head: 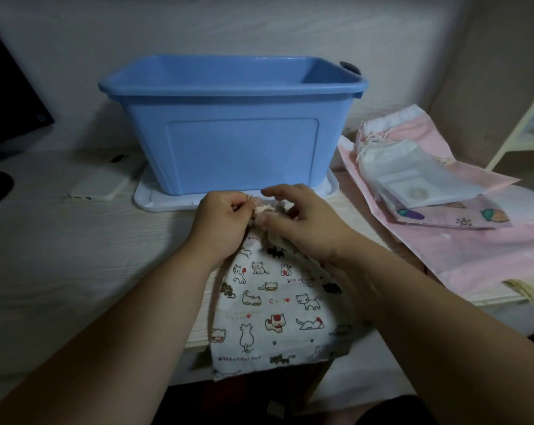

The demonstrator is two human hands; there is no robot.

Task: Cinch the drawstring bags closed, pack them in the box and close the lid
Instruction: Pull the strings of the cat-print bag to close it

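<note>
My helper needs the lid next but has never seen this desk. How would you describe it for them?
Find the big blue box at the back of the table. The lid is the flat white tray the box stands on, its rim showing around the base. The white phone to its left is smaller and not under the box.

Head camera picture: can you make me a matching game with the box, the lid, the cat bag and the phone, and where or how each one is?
Things:
1. box
2. lid
3. cat bag
4. phone

Place or state:
A. on the table, left of the box
B. held at its top by the left hand and right hand
C. blue, standing open
D. lying flat under the box

Pairs: 1-C, 2-D, 3-B, 4-A
</note>
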